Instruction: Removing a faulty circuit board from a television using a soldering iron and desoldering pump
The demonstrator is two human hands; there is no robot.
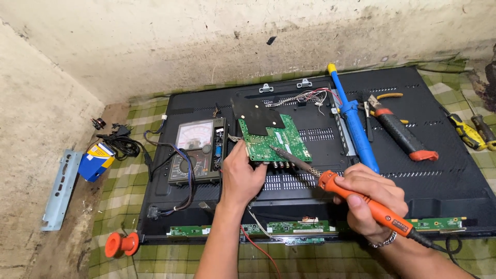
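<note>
My left hand point(241, 174) holds the near left corner of a green circuit board point(274, 140), which lies tilted on the black back of a flat television panel point(439, 175). My right hand point(369, 199) grips an orange-handled soldering iron point(361, 199). Its metal tip point(274, 150) touches the board's near edge. A black sheet point(256, 116) covers the board's far left part.
An analog multimeter point(194, 151) with dark leads lies left of the board. A blue desoldering pump point(354, 121), a red-and-black tool point(405, 137), pliers and yellow screwdrivers point(467, 132) sit to the right. An orange solder spool point(121, 244), a blue box point(95, 161) and a metal bracket point(59, 188) lie at left.
</note>
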